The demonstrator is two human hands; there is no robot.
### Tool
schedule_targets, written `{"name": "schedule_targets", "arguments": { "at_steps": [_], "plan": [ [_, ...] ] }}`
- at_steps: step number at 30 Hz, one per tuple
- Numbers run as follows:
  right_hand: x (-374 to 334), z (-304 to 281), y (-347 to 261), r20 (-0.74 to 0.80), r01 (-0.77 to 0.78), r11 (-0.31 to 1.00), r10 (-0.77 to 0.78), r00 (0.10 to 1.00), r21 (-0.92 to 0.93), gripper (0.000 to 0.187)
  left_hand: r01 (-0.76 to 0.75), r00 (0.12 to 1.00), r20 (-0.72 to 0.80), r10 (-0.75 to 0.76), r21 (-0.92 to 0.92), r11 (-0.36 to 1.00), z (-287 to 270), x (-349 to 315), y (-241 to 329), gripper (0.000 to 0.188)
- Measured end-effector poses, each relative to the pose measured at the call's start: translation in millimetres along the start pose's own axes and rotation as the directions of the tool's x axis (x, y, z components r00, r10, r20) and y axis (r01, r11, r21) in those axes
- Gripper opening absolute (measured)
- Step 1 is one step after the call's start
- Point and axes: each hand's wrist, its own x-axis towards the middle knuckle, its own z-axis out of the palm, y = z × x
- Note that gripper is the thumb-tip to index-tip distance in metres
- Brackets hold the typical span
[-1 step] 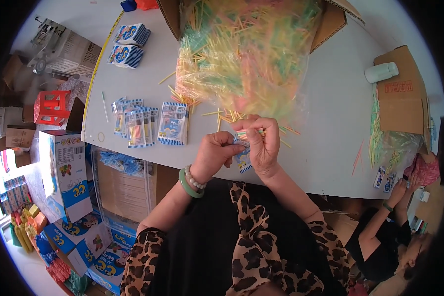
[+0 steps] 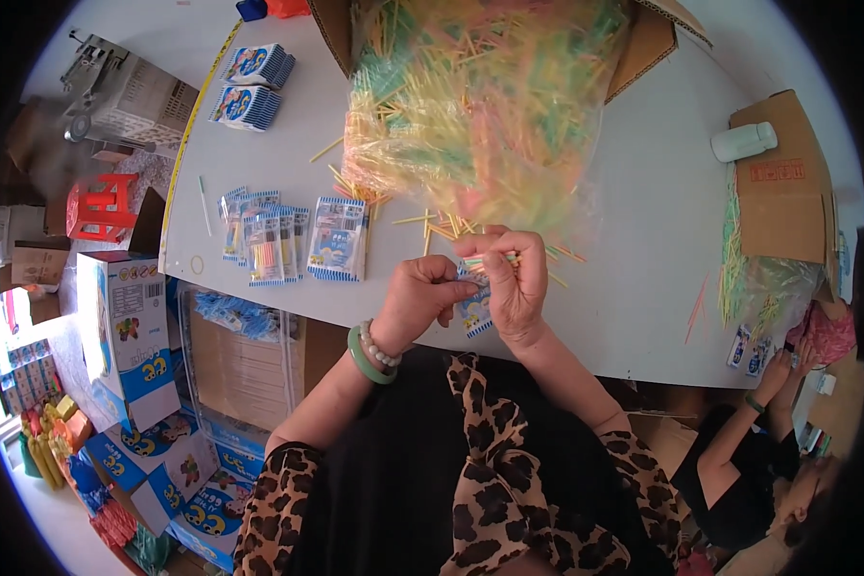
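Observation:
Near the front edge of the table, my left hand [image 2: 416,296], with a green bangle and a beaded bracelet at the wrist, pinches the upper edge of a small blue-and-white packet [image 2: 474,315]. Close beside it, my right hand [image 2: 516,293] is closed on a small bundle of thin coloured plastic sticks [image 2: 491,261], their ends showing between thumb and fingers. The packet hangs between the two hands, partly covered by them. Just beyond my fingers, loose yellow and orange sticks [image 2: 440,228] lie on the table.
A cardboard box [image 2: 643,60] with a clear bag of coloured sticks [image 2: 470,125] stands ahead. Filled packets [image 2: 276,248] lie to the left, with stacked packets [image 2: 250,106] behind. At right are another carton [image 2: 787,182], a white bottle [image 2: 744,142] and another person's hands [image 2: 782,374].

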Motion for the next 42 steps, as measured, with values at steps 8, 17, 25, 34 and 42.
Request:
{"name": "schedule_targets", "arguments": {
  "at_steps": [8, 17, 25, 34, 42],
  "plan": [
    [-2, -22, 3, 0.175, -0.271, 0.939, 0.236, 0.956, 0.210, 0.016, 0.021, 0.998, 0.061, -0.017, -0.062, 0.998, -1, 0, -7, 0.015],
    [-4, -24, 5, 0.325, -0.134, 0.984, 0.165, 0.931, -0.114, 0.020, -0.406, 0.913, -0.006, 0.407, 0.055, 0.912, -3, 2, -25, 0.007],
    [0, -35, -14, 0.353, -0.288, 0.946, 0.322, 0.878, -0.145, 0.036, -0.362, 0.932, 0.004, 0.363, -0.013, 0.932, -12, -4, -13, 0.019],
    [-1, -17, -10, 0.222, -0.031, 0.832, 0.184, 0.957, -0.554, 0.018, -0.421, 0.906, -0.056, 0.420, -0.023, 0.907, -18, -14, -12, 0.021],
    [1, -3, -13, 0.205, -0.009, 0.864, 0.129, 0.970, -0.503, 0.014, -0.278, 0.960, -0.098, 0.261, -0.374, 0.885, -17, -23, -11, 0.023]
  ]
}}
